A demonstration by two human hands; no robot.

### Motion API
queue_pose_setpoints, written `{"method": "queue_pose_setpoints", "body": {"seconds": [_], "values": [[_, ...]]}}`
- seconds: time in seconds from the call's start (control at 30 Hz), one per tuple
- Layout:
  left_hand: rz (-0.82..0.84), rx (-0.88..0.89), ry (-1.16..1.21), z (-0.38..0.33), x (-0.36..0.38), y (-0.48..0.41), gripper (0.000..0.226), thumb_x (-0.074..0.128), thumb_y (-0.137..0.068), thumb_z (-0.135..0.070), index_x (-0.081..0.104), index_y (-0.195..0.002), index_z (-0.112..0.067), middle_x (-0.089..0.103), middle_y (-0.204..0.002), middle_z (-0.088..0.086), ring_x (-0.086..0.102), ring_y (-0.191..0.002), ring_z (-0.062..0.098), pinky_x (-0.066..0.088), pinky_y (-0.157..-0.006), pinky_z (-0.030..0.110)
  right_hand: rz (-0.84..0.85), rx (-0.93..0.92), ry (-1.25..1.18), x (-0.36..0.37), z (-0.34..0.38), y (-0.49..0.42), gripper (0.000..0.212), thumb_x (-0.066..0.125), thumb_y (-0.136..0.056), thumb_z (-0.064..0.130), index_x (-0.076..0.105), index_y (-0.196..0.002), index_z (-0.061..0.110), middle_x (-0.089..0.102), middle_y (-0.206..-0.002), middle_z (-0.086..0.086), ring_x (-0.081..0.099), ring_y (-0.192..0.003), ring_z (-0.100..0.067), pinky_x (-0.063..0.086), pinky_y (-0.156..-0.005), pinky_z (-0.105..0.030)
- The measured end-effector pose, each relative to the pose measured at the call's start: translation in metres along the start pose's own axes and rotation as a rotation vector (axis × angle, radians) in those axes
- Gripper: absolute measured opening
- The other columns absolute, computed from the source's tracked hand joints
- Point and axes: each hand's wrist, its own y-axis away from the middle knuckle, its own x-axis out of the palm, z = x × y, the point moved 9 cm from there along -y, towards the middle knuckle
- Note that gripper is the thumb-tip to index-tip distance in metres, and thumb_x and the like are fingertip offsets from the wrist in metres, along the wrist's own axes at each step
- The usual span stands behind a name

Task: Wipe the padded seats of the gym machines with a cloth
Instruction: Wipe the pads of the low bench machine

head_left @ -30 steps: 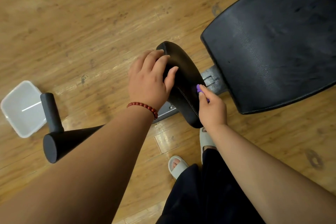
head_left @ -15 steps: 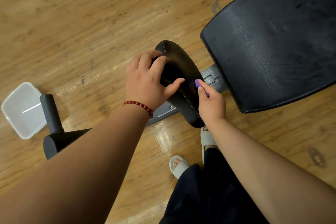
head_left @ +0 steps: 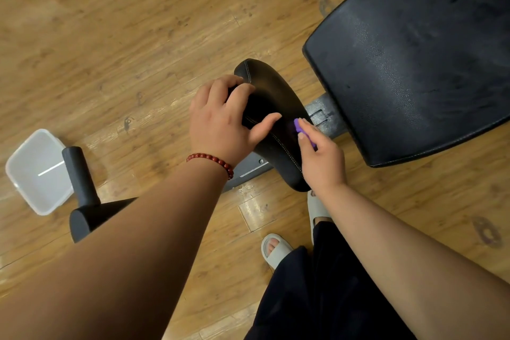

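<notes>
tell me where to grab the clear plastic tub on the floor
Probably the rim of the clear plastic tub, from above on its left edge: it sits upright and open-topped, so a thumb can hook inside the wall. The black padded roller crowds its right edge, leaving less room there.

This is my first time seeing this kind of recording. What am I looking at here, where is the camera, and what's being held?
There is no robot here: a camera worn on a person's head looks down at their own two arms. The left hand, with a red bead bracelet, grips the small padded seat of a gym machine. The right hand pinches a purple cloth against that seat's side. The big black pad stands to the right. On the wooden floor sits a white plastic container; the person's slippers show below.
</notes>
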Motion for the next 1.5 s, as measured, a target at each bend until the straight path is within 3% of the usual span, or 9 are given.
{"method": "queue_pose_setpoints", "body": {"seconds": [0.2,0.47,0.7,0.9,1.03,1.17,1.27,1.37,1.5], "values": [[0.060,-0.030,0.015,0.000,0.001,0.000,0.037,0.050,-0.092,-0.042,0.068,-0.102,-0.011,0.063,-0.109,0.009,0.059,-0.098,0.031,0.046,-0.084,0.041,0.018,-0.118,0.090,-0.004,0.002,0.005,0.036,0.047,-0.101,0.018,0.055,-0.136,0.024,0.054,-0.134,0.011,0.041,-0.118,0.008,0.027,-0.086,0.008],[0.077,-0.035,0.033,0.000,0.000,0.000,0.036,0.049,-0.092,-0.038,0.067,-0.104,-0.010,0.063,-0.109,0.010,0.058,-0.099,0.031,0.044,-0.085,0.040,-0.053,0.201,0.009,-0.014,-0.034,-0.009,0.035,0.045,-0.103,0.024,0.055,-0.136,0.027,0.057,-0.135,0.006,0.051,-0.124,-0.011,0.039,-0.084,-0.013],[0.087,-0.049,0.042,0.002,0.001,0.000,0.036,0.048,-0.092,-0.037,0.067,-0.104,-0.010,0.062,-0.110,0.010,0.057,-0.099,0.031,0.042,-0.085,0.039,-0.005,-0.187,0.012,-0.004,0.006,0.018,0.035,0.050,-0.100,0.012,0.057,-0.133,0.018,0.050,-0.131,0.016,0.041,-0.122,0.011,0.032,-0.091,0.004],[0.077,-0.048,0.044,0.001,0.000,0.000,0.033,0.048,-0.092,-0.035,0.067,-0.102,-0.010,0.063,-0.108,0.010,0.057,-0.099,0.030,0.043,-0.086,0.040,-0.099,0.277,-0.004,-0.019,-0.051,-0.010,0.034,0.045,-0.102,0.022,0.057,-0.134,0.023,0.059,-0.132,0.005,0.053,-0.121,-0.012,0.039,-0.083,-0.014],[0.073,-0.053,0.044,0.001,0.001,0.000,0.033,0.049,-0.091,-0.034,0.067,-0.102,-0.010,0.063,-0.108,0.010,0.057,-0.099,0.031,0.043,-0.086,0.041,-0.085,0.034,-0.014,-0.007,-0.013,0.006,0.033,0.048,-0.101,0.018,0.059,-0.132,0.022,0.057,-0.129,0.013,0.049,-0.114,0.005,0.037,-0.081,0.002],[0.075,-0.058,0.027,0.001,0.001,0.000,0.033,0.049,-0.091,-0.035,0.068,-0.102,-0.010,0.063,-0.108,0.010,0.057,-0.098,0.031,0.043,-0.085,0.040,-0.073,-0.248,0.048,-0.002,-0.003,0.027,0.035,0.050,-0.100,0.011,0.056,-0.134,0.013,0.052,-0.135,0.008,0.045,-0.127,0.000,0.031,-0.099,-0.002],[0.069,-0.057,0.024,-0.001,-0.001,0.000,0.032,0.049,-0.091,-0.034,0.068,-0.101,-0.010,0.063,-0.108,0.010,0.057,-0.099,0.031,0.044,-0.085,0.041,-0.149,0.075,-0.045,-0.016,-0.041,0.016,0.035,0.046,-0.102,0.018,0.055,-0.135,0.020,0.057,-0.132,0.007,0.049,-0.120,-0.004,0.036,-0.084,0.001],[0.056,-0.052,0.025,-0.001,-0.001,-0.001,0.031,0.050,-0.091,-0.033,0.069,-0.101,-0.010,0.063,-0.107,0.011,0.058,-0.099,0.031,0.043,-0.086,0.040,-0.239,0.370,-0.132,-0.022,-0.072,0.014,0.034,0.043,-0.103,0.021,0.057,-0.134,0.023,0.060,-0.132,0.003,0.054,-0.120,-0.014,0.041,-0.083,-0.016],[0.060,-0.048,0.021,0.000,0.001,-0.001,0.031,0.050,-0.091,-0.033,0.068,-0.101,-0.010,0.063,-0.108,0.011,0.058,-0.098,0.031,0.044,-0.085,0.040,-0.182,0.094,-0.070,-0.010,-0.029,0.020,0.033,0.047,-0.101,0.017,0.059,-0.132,0.019,0.057,-0.132,0.008,0.050,-0.123,-0.004,0.037,-0.088,-0.003]]}}
